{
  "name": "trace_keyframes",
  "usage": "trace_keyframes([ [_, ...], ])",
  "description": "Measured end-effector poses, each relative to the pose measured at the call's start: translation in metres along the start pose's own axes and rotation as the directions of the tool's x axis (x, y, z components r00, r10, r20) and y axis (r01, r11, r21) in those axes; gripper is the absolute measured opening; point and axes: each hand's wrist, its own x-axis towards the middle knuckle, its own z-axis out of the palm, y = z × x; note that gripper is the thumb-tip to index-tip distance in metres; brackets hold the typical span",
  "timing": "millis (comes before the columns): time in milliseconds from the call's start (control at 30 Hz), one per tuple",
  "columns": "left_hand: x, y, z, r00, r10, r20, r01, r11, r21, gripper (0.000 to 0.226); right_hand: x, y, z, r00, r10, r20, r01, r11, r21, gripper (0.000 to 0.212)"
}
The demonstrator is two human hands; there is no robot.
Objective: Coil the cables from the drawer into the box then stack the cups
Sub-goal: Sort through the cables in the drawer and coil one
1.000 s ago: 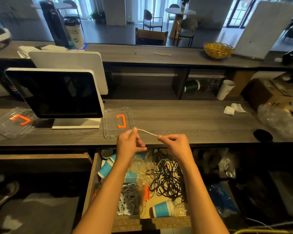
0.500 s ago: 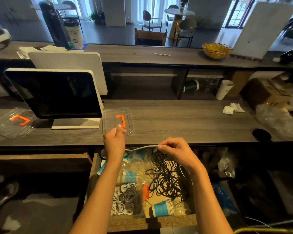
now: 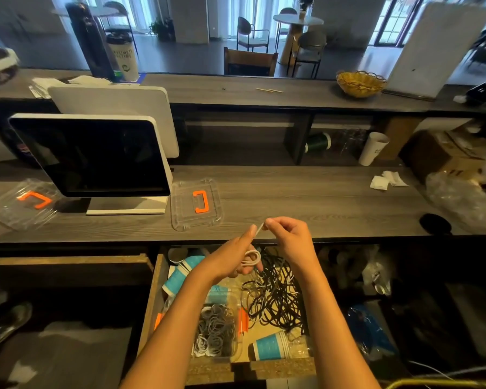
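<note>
My left hand (image 3: 237,255) holds a small coil of white cable (image 3: 251,259) wound around its fingers above the open drawer (image 3: 155,279). My right hand (image 3: 288,238) pinches the free end of that cable just above the left hand's fingertips. Below lies a tangle of black cables (image 3: 278,296). A clear plastic box (image 3: 216,327) in the drawer holds several coiled grey and white cables. Blue paper cups lie on their sides at the drawer's front (image 3: 270,346) and back left (image 3: 180,273).
A clear lid with an orange handle (image 3: 197,203) lies on the counter beside a dark monitor (image 3: 93,155). Another such lid (image 3: 26,200) sits at far left. Crumpled tissue (image 3: 385,179) and clear plastic wrap (image 3: 460,195) lie to the right.
The hands came together over the drawer's rear edge. The white cable, stretched straight between them before, is now looped round my left hand with my right hand holding its end.
</note>
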Motion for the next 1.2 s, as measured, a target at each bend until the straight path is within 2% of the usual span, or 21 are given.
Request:
trace_keyframes([
  [100,-0.003,0.003,-0.001,0.984,0.08,0.162,-0.079,0.997,-0.01,0.046,0.002,0.005,0.003,0.993,0.093,-0.078,-0.093,0.996,0.003,0.022],
  [167,-0.001,0.0,-0.003,0.979,0.113,0.17,-0.097,0.99,-0.097,0.03,0.001,0.006,0.004,0.984,0.146,-0.106,-0.146,0.989,0.003,0.018],
  [233,0.005,-0.006,-0.005,0.997,0.065,0.05,-0.045,0.943,-0.33,0.029,0.0,0.006,0.002,0.979,0.17,-0.113,-0.173,0.985,-0.01,0.015],
  [300,0.011,-0.01,-0.007,0.99,-0.033,-0.136,-0.044,0.851,-0.524,0.035,-0.001,0.005,-0.001,0.984,0.165,-0.073,-0.171,0.982,-0.085,0.016],
  [400,0.022,-0.016,-0.001,0.92,-0.125,-0.373,-0.118,0.816,-0.565,0.038,-0.001,0.005,0.001,0.98,0.194,0.036,-0.185,0.967,-0.176,0.02],
  [467,0.024,-0.018,-0.002,0.852,-0.178,-0.493,-0.213,0.742,-0.636,0.038,-0.003,0.005,0.001,0.975,0.209,0.074,-0.191,0.961,-0.2,0.018],
  [500,0.024,-0.018,-0.005,0.835,-0.201,-0.513,-0.28,0.647,-0.709,0.038,-0.003,0.006,0.0,0.974,0.21,0.083,-0.19,0.96,-0.204,0.017],
  [567,0.022,-0.016,-0.017,0.848,-0.211,-0.486,-0.389,0.375,-0.841,0.039,-0.004,0.007,-0.004,0.972,0.212,0.102,-0.19,0.963,-0.192,0.019],
  [667,0.015,-0.014,-0.031,0.86,-0.205,-0.467,-0.481,-0.024,-0.876,0.037,-0.006,0.008,-0.012,0.971,0.205,0.121,-0.177,0.962,-0.208,0.022],
  [700,0.013,-0.014,-0.036,0.851,-0.211,-0.481,-0.511,-0.119,-0.852,0.036,-0.006,0.009,-0.015,0.972,0.201,0.12,-0.175,0.964,-0.199,0.022],
  [733,0.011,-0.014,-0.042,0.841,-0.218,-0.494,-0.53,-0.155,-0.834,0.034,-0.006,0.009,-0.017,0.973,0.198,0.119,-0.175,0.969,-0.174,0.022],
  [767,0.009,-0.015,-0.046,0.835,-0.225,-0.503,-0.537,-0.126,-0.834,0.033,-0.006,0.009,-0.019,0.973,0.194,0.124,-0.176,0.973,-0.146,0.022],
  [833,0.008,-0.018,-0.05,0.818,-0.244,-0.521,-0.525,0.053,-0.849,0.032,-0.006,0.008,-0.021,0.974,0.173,0.146,-0.154,0.979,-0.135,0.019],
  [867,0.009,-0.02,-0.05,0.79,-0.266,-0.553,-0.519,0.191,-0.833,0.033,-0.006,0.006,-0.02,0.976,0.152,0.154,-0.129,0.98,-0.149,0.016],
  [900,0.01,-0.022,-0.048,0.736,-0.282,-0.615,-0.506,0.375,-0.777,0.033,-0.007,0.005,-0.019,0.977,0.128,0.168,-0.1,0.981,-0.165,0.014],
  [967,0.013,-0.026,-0.042,0.603,-0.231,-0.764,-0.399,0.742,-0.539,0.036,-0.008,0.001,-0.015,0.97,0.093,0.226,-0.052,0.982,-0.184,0.013],
  [1000,0.014,-0.028,-0.038,0.548,-0.158,-0.821,-0.331,0.861,-0.386,0.038,-0.008,-0.001,-0.013,0.961,0.081,0.263,-0.034,0.983,-0.18,0.013],
  [1033,0.016,-0.03,-0.036,0.516,-0.061,-0.854,-0.272,0.934,-0.231,0.04,-0.009,-0.002,-0.012,0.952,0.069,0.299,-0.018,0.985,-0.172,0.014],
  [1100,0.018,-0.03,-0.031,0.529,0.106,-0.842,-0.167,0.986,0.019,0.041,-0.01,-0.006,-0.009,0.936,0.044,0.349,0.009,0.989,-0.15,0.017],
  [1200,0.022,-0.028,-0.026,0.685,0.166,-0.709,0.016,0.97,0.243,0.046,-0.01,-0.011,0.0,0.931,-0.005,0.366,0.046,0.994,-0.104,0.018],
])
